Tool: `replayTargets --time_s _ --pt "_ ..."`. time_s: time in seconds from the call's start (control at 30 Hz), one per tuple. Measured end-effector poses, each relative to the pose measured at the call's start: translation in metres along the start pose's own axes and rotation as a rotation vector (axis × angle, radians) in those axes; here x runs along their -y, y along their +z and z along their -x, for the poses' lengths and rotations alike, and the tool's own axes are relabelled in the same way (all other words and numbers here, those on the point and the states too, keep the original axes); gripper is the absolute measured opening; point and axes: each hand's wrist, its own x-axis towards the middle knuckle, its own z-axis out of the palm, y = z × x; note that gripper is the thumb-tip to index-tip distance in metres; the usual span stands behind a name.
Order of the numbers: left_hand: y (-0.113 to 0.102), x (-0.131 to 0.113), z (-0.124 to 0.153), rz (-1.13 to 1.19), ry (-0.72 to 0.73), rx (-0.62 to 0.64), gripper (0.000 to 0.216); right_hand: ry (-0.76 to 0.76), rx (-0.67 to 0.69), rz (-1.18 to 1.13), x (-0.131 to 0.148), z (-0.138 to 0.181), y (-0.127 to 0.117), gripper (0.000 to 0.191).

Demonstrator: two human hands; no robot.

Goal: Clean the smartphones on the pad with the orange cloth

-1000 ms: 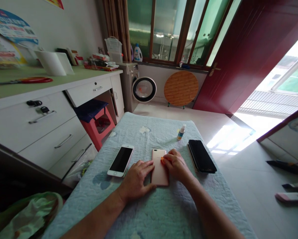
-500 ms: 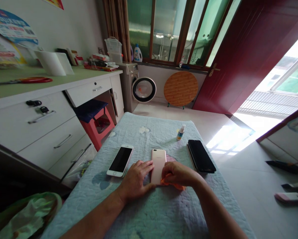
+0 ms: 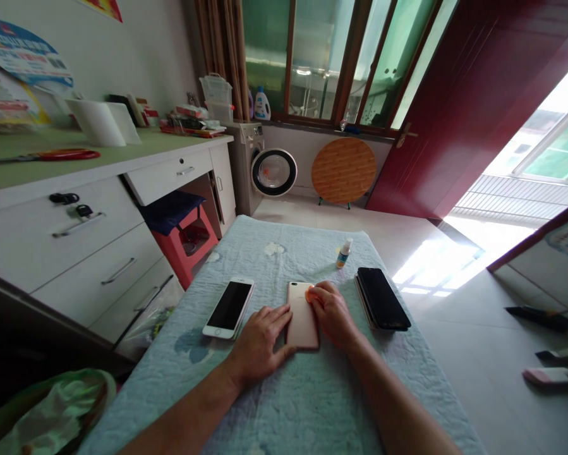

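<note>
A pinkish-gold smartphone (image 3: 302,325) lies back side up on the cloth-covered table (image 3: 307,398). Along its left edge rests my left hand (image 3: 263,338), fingers stretched out and thumb apart, steadying the phone near its lower corner. My right hand (image 3: 333,314) is closed on an orange cloth (image 3: 311,293), which presses on the phone's upper right part; most of the cloth is hidden under the fingers. To the left is a white smartphone (image 3: 229,308), screen up, on top of something thin. On the right a black smartphone (image 3: 383,298) lies on a small stack.
A small spray bottle (image 3: 344,253) stands toward the table's far right. Left are a white drawer desk (image 3: 75,243) and a red stool (image 3: 189,246). An open-doored washing machine (image 3: 246,164) and round wooden tabletop (image 3: 343,170) are at the back. A bin (image 3: 106,385) sits lower left.
My right hand has moved the orange cloth from the phone's lower right edge up to its upper right part. My left hand has stayed at the left edge.
</note>
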Motion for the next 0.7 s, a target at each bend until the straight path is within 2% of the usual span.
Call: replayTargets --time_s 0.17,0.37,0.43,0.5,0.7 --pt "0.001 0.001 0.0 0.004 0.015 -0.016 0.06 -0.093 0.19 0.018 0.01 0.004 -0.011 0.024" --pt "0.003 0.004 0.001 0.033 0.016 -0.043 0.062 -0.241 0.581 -0.069 0.032 0.005 -0.031 0.025" --pt "0.003 0.005 0.001 0.035 0.01 -0.041 0.061 -0.259 0.67 -0.106 0.037 0.005 -0.033 0.026" --pt "0.003 0.005 0.001 0.039 0.012 -0.038 0.061 -0.249 0.633 -0.07 0.038 0.006 -0.032 0.026" --pt "0.002 0.005 0.001 0.039 0.025 -0.029 0.064 -0.107 0.31 0.216 0.024 0.003 -0.02 0.027"
